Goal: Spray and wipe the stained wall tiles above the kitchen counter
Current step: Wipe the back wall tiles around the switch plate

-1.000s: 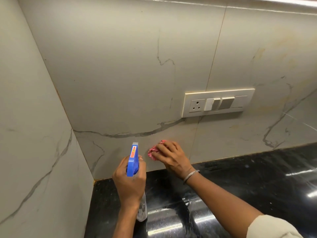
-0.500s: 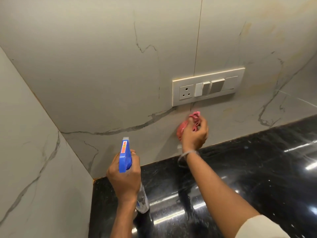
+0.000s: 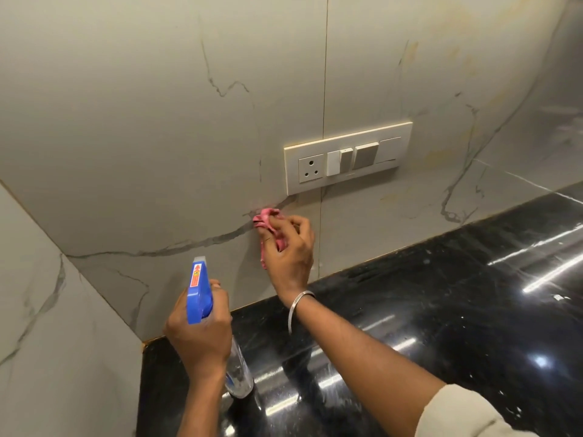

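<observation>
— Well, where is the pink cloth [image 3: 266,217] held?
— Bunched in curled fingers of the right hand [image 3: 288,247], pressed against the wall tile [image 3: 157,152] just below the switch plate [image 3: 347,157] (the spray bottle [image 3: 198,291] is gripped by the left hand [image 3: 198,335]).

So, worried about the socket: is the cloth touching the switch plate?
No, the pink cloth lies on the wall tile below the switch plate, apart.

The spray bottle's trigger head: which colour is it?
The trigger head is blue, seen in the head view.
</observation>
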